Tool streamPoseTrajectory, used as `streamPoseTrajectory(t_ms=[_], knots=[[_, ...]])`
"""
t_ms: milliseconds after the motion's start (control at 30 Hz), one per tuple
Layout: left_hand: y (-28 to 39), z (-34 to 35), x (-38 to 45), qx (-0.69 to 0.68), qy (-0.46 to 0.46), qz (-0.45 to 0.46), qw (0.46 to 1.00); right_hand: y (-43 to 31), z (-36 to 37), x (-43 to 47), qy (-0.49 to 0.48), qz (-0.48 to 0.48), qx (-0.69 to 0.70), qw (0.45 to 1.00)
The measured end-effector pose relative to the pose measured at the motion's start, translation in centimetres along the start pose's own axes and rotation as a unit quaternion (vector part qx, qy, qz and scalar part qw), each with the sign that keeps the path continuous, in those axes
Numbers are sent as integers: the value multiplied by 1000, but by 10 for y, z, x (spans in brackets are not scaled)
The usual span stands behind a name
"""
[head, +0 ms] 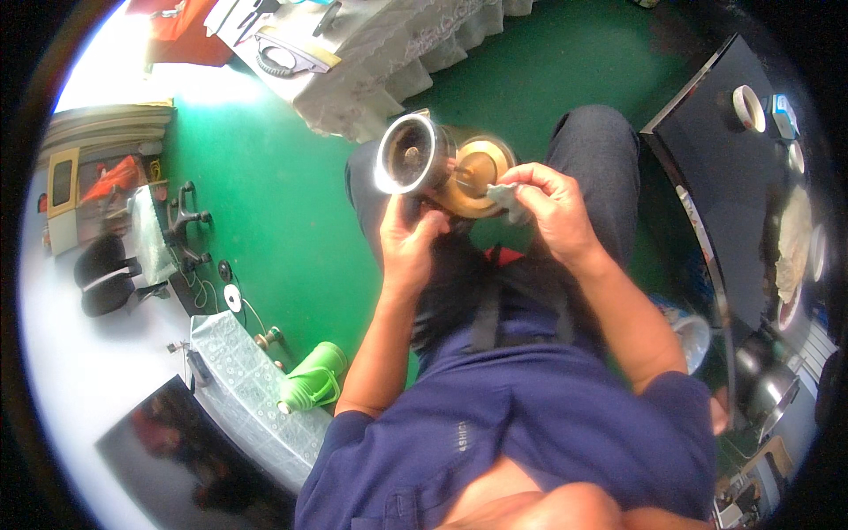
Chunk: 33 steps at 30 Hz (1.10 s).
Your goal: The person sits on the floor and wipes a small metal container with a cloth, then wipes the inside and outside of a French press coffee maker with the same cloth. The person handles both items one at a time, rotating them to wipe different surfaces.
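My left hand (412, 232) grips from below a round metal vessel (412, 154) with a shiny silver rim and a dark inside, in which a small round piece shows at the middle. Against its right side is a gold-coloured metal disc or base (478, 173) with a raised ring; whether the two are joined I cannot tell. Between thumb and fingers, my right hand (551, 205) pinches a crumpled pale cloth or tissue (509, 197), which lies close to or against the disc's lower right edge. Both metal parts are above my lap, between my knees.
A table with a white lace cloth (371, 73) stands ahead, bearing a clothes iron (285, 56). At right is a dark table (715, 152) with a tape roll (748, 109). A green thermos flask (315, 377) is at lower left, beside a cloth-covered stand (245, 377). A chair base (189, 225) lies farther left.
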State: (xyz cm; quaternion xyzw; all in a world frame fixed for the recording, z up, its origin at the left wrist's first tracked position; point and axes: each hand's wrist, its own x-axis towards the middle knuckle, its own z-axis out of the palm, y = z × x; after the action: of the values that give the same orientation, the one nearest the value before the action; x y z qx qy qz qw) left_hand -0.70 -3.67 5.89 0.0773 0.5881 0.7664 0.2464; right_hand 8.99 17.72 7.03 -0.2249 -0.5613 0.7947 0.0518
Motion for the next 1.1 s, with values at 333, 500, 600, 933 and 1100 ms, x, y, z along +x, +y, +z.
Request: streamPoseTrajectory(t_ms=[333, 500, 600, 933, 1100], knots=[[0, -1, 0, 12, -15, -18, 1000, -3, -4, 25, 75, -80, -14, 994], [1, -1, 1, 17, -19, -25, 999, -10, 6, 41, 123, -144, -130, 973], [0, -5, 1, 23, -20, -20, 999, -10, 18, 39, 135, -229, -266, 927], [-1, -12, 1, 14, -25, -33, 999, -16, 20, 31, 95, -376, -332, 860], [-4, -12, -4, 23, -22, -34, 999, -4, 0, 39, 97, -205, -298, 927]])
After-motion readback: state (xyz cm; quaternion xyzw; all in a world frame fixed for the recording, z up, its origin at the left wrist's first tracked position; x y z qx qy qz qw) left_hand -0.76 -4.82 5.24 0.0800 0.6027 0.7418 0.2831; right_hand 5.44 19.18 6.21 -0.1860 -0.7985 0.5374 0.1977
